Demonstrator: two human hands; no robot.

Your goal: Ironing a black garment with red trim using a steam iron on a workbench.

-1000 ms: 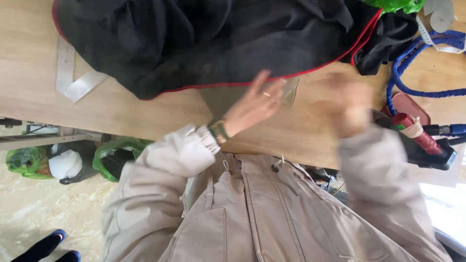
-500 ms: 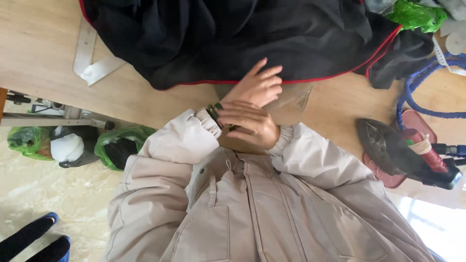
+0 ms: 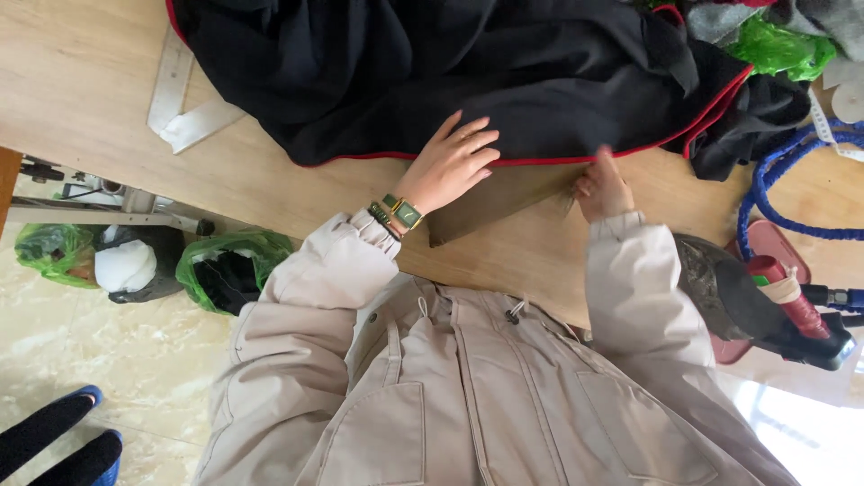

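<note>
The left hand (image 3: 450, 166) lies flat, fingers spread, on the red-trimmed edge of the black garment (image 3: 468, 72). The right hand (image 3: 601, 189) pinches that edge further right, wrist bent. Keeping the hem taut between them looks best. The garment covers the far table (image 3: 81, 90); an iron (image 3: 765, 301) sits right.

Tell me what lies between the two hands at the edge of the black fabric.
In the head view, between the left hand and right hand lie the black fabric's red-piped hem and a flat brownish sheet beneath it.
</note>
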